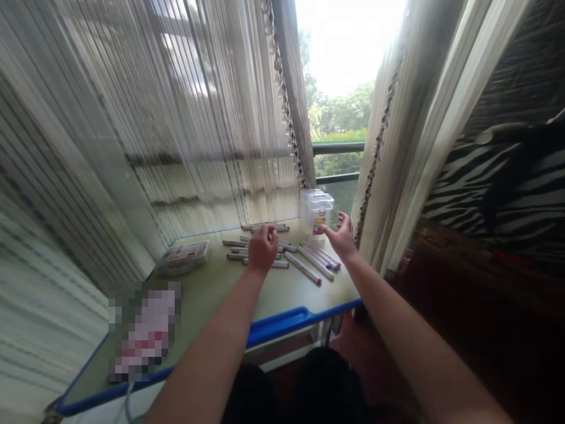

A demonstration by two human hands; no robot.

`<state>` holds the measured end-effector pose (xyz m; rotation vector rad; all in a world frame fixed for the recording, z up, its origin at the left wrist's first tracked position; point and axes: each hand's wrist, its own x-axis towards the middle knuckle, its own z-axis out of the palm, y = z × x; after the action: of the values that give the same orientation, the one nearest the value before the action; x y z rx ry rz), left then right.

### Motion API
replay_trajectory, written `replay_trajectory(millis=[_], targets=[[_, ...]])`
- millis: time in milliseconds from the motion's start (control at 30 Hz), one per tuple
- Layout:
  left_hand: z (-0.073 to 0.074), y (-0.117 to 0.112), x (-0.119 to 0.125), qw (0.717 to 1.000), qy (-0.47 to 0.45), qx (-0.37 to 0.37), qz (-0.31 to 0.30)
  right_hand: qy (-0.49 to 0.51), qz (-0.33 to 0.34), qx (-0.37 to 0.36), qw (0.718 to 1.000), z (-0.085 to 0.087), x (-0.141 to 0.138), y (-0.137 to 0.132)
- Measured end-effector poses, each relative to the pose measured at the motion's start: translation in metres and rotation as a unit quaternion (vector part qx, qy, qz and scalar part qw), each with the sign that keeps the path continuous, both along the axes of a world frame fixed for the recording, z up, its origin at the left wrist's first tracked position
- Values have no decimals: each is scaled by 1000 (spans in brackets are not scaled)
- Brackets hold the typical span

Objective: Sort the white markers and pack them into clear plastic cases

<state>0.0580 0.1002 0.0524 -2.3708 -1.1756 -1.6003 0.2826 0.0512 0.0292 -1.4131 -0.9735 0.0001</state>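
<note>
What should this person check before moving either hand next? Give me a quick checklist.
1. Does the left hand grip one of the markers: cannot tell, it is closed over them.
2. Is the right hand free: ok, open beside the box.
3. Is the box upright on the desk: ok.
4. Is the box's lid off: cannot tell.
5. Do the markers lie away from the desk's edge: ok.
6. Is the tray out of both hands' way: ok.

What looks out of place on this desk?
The markers lie loose on the desk, pointing different ways, outside the upright clear tub by the right hand. Nothing looks spilled or broken.
</note>
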Motion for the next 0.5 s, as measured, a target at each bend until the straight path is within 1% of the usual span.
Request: replay_trajectory(millis=[33, 100, 133, 200, 233, 300, 367, 433, 500], targets=[[-9, 4, 0, 1000, 17, -8, 17, 18, -6, -6, 1000, -2, 6, 10], [-24, 11, -3, 997, 44, -40, 51, 41, 23, -6, 999, -6, 17, 29], [-29, 12, -5, 995, 30, -47, 85, 43, 42, -6, 998, -9, 22, 36], [-33, 14, -8, 991, 12, -55, 123, 36, 62, -15, 997, -15, 31, 47], [-34, 14, -8, 991, 19, -59, 121, 37, 72, -32, 996, -19, 34, 50], [-33, 13, -5, 991, 51, -75, 99, 40, 98, -68, 992, -26, 38, 55], [-33, 12, 0, 991, 66, -79, 82, 32, 106, -98, 989, -34, 40, 58], [-33, 10, 5, 992, 73, -74, 69, 25, 115, -106, 987, -40, 41, 62], [-33, 9, 8, 993, 79, -69, 57, 32, 134, -93, 986, -44, 41, 67]])
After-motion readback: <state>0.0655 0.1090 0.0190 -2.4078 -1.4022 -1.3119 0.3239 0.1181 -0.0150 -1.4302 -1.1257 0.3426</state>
